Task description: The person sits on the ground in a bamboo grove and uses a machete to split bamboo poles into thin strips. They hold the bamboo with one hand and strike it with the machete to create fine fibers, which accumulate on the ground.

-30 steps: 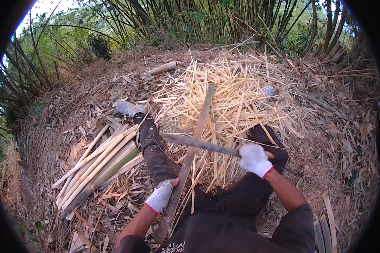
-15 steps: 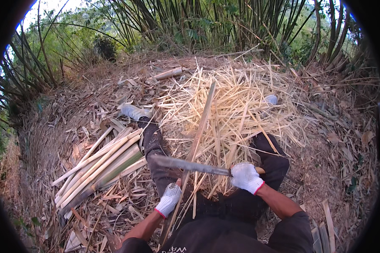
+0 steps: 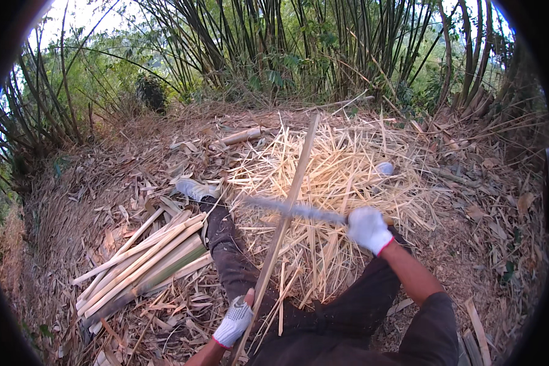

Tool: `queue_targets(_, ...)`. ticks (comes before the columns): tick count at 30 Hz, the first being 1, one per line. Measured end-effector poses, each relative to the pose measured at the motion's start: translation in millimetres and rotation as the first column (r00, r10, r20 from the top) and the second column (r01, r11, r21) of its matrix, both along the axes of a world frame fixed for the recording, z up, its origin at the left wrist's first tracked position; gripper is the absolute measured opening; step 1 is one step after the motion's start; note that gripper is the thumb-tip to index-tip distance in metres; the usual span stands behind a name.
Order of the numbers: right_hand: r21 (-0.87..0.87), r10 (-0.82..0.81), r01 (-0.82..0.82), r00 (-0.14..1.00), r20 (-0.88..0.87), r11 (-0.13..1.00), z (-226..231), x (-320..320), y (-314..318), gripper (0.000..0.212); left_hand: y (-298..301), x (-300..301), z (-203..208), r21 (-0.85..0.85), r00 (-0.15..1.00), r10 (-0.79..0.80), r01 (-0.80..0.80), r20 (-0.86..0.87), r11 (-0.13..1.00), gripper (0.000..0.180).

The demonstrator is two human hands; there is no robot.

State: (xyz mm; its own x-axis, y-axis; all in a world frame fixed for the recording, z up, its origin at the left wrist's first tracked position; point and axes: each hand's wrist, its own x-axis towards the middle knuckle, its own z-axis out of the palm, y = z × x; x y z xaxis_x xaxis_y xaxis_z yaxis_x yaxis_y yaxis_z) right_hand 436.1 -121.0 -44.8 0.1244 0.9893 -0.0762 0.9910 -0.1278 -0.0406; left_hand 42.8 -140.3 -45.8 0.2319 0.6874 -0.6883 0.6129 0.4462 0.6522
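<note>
Knife (image 3: 321,213) shifted forward, strip (image 3: 277,244) slanting away from left hand (image 3: 235,321)

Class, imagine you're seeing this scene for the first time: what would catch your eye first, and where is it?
Probably the big, bright heap of pale strips spread over the ground ahead of the person. Next, a blurred long blade in the gloved right hand crosses a long strip held by the gloved left hand. Split lengths lie bunched at left.
</note>
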Motion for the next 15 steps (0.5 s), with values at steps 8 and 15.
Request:
queue_targets(8,-0.118,0.121,-0.111,0.989,0.08,0.987,13,5,-12,0.02,-9,-24,-3,0.101,0.994,-0.104,0.108,-0.045,0.989,0.062)
queue_targets(15,0.139,-0.352,0.334,0.926,0.139,0.932,13,103,27,0.019,-50,-91,-58,0.444,0.949,-0.315,0.294,-0.029,0.846,0.031)
